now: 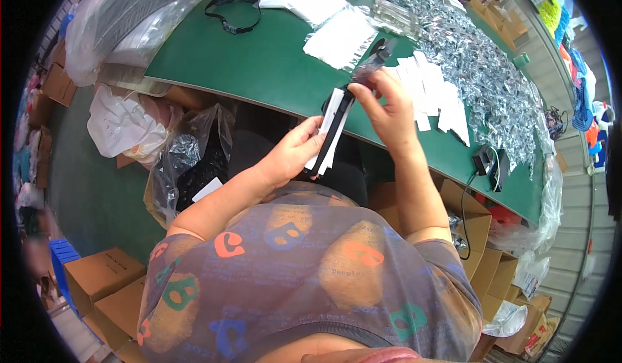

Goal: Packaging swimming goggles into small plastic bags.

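My left hand is closed around a stack of narrow white cards with a black strap running lengthwise over them. This bundle sits just off the near edge of the green table, above my lap. With thumb and fingers pinched, my right hand grips the upper end of the strap. A dark, shiny, partly see-through piece sticks up past those fingers; its kind is hard to make out. Black swimming goggles lie at the table's far left.
White packets and loose white cards lie beyond my hands. A large heap of clear-wrapped pieces covers the right side. A black charger with a cable is near the right edge. Cardboard boxes stand on the floor.
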{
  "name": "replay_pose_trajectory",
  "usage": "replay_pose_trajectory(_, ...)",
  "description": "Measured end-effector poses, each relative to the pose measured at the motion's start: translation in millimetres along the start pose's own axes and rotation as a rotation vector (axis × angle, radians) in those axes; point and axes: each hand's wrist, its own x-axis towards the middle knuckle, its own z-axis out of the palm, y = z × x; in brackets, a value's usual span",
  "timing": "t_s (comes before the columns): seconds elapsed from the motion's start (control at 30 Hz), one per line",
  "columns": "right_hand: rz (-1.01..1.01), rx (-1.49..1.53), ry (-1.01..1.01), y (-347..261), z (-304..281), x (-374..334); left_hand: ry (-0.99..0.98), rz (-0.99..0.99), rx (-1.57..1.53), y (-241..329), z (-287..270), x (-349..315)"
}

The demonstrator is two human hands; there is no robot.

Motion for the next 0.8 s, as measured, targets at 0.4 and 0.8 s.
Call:
replay_pose_trajectory(0.4,0.273,0.086,0.210,33.7,42.7,-29.4,-0.070,-0.068,-0.095,8.2,-4.9,-4.0)
replay_pose_trajectory(0.8,0.443,0.517,0.011,15.2,45.7,-56.1,-0.132,-0.322,-0.004,35.1,-14.4,-29.3)
